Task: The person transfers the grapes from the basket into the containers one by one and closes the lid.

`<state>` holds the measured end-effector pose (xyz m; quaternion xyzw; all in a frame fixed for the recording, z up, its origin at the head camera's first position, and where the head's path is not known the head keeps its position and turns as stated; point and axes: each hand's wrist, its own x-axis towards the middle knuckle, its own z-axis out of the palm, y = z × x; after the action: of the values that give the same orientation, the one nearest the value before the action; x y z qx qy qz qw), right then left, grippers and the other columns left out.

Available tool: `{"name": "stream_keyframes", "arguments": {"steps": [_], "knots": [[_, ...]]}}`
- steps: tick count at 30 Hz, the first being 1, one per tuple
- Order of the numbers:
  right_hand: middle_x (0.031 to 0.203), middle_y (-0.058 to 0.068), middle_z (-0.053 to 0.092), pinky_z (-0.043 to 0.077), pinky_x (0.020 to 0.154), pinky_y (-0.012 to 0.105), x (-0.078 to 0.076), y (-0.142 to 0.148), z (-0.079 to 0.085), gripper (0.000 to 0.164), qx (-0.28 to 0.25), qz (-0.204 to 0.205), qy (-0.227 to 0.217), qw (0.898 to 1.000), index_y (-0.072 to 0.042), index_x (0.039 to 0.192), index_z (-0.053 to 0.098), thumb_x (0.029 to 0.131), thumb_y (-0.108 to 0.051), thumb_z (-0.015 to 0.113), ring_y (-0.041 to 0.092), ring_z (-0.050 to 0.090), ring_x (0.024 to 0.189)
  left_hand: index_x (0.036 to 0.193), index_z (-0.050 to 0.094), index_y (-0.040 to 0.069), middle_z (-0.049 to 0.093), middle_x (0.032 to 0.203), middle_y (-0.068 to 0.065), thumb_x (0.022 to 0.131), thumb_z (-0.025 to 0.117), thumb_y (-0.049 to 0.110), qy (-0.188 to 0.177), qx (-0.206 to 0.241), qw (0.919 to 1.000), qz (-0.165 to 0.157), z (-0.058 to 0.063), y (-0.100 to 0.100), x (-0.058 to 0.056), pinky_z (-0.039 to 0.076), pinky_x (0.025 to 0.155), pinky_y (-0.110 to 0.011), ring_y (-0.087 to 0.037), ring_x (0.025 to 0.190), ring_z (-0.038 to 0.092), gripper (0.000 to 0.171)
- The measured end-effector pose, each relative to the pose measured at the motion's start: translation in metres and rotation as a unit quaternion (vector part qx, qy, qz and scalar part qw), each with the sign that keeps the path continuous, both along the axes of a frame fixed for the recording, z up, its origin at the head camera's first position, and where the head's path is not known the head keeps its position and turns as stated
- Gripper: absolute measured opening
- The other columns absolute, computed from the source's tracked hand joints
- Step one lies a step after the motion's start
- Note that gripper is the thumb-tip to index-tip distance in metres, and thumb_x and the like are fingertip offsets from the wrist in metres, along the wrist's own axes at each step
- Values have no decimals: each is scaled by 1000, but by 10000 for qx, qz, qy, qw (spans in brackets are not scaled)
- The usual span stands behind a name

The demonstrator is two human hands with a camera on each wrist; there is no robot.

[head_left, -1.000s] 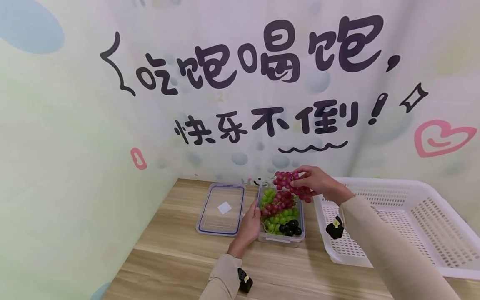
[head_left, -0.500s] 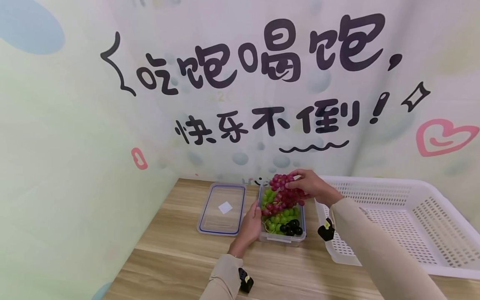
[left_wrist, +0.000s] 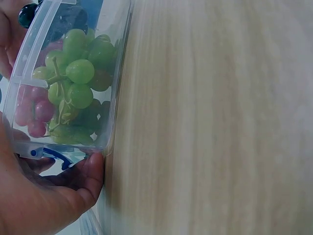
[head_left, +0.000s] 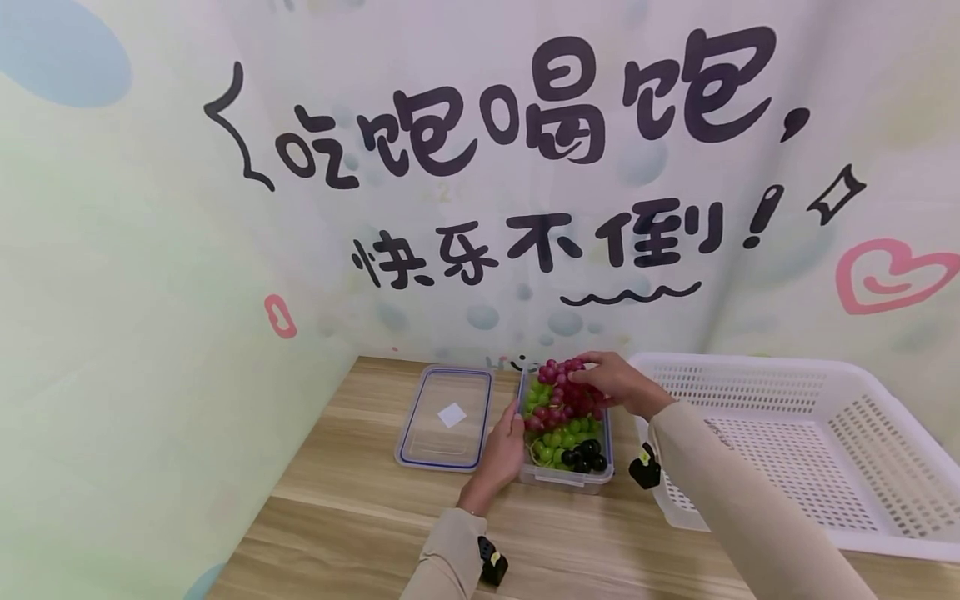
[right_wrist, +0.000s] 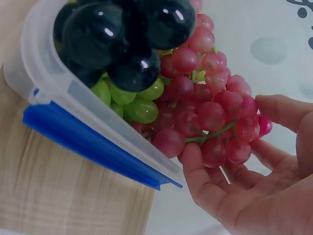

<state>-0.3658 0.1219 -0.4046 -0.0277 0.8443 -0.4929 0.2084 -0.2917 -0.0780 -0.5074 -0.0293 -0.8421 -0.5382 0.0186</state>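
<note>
A clear plastic food container [head_left: 566,475] with blue edging stands on the table, filled with green grapes [head_left: 558,439], dark grapes [head_left: 585,455] and red grapes. My left hand [head_left: 498,454] holds its left side, the fingers low against the outer wall beside a blue clip [left_wrist: 57,157] in the left wrist view. Above the container's far right part, my right hand [head_left: 618,383] grips a bunch of red grapes [head_left: 561,372]. In the right wrist view, thumb and fingers [right_wrist: 200,183] lie around this bunch, which overlaps the rim and other grapes. Some fingertips are hidden.
A clear lid [head_left: 447,442] with a blue seal and white square label lies left of the container. To the right stands a white perforated plastic basket [head_left: 795,483]. A printed cloth wall [head_left: 465,325] borders the back of the wooden table [head_left: 337,508].
My right hand has moved left and down with the red grapes, from above the container's right edge to over its far part. The left hand stays at the container's side.
</note>
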Motion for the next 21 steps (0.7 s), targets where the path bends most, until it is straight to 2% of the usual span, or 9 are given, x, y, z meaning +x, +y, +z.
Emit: {"name": "stream_keyframes", "arguments": {"steps": [13, 21], "knots": [[134, 23, 52, 55, 91, 49, 1, 0, 2, 49, 187, 90, 70, 9998, -3, 145, 43, 102, -25, 52, 34, 54, 119, 155, 29, 2, 37, 155, -22, 110, 25, 22, -3, -29, 10000, 14, 0, 0, 1, 29, 116, -54, -41, 142, 35, 50], [148, 30, 38, 54, 93, 50, 2, 1, 6, 64, 523, 287, 173, 9981, 2, 155, 23, 103, -25, 50, 42, 48, 129, 155, 28, 1, 36, 155, -23, 110, 25, 22, 2, -5, 10000, -30, 0, 0, 1, 28, 116, -55, -41, 143, 34, 50]]}}
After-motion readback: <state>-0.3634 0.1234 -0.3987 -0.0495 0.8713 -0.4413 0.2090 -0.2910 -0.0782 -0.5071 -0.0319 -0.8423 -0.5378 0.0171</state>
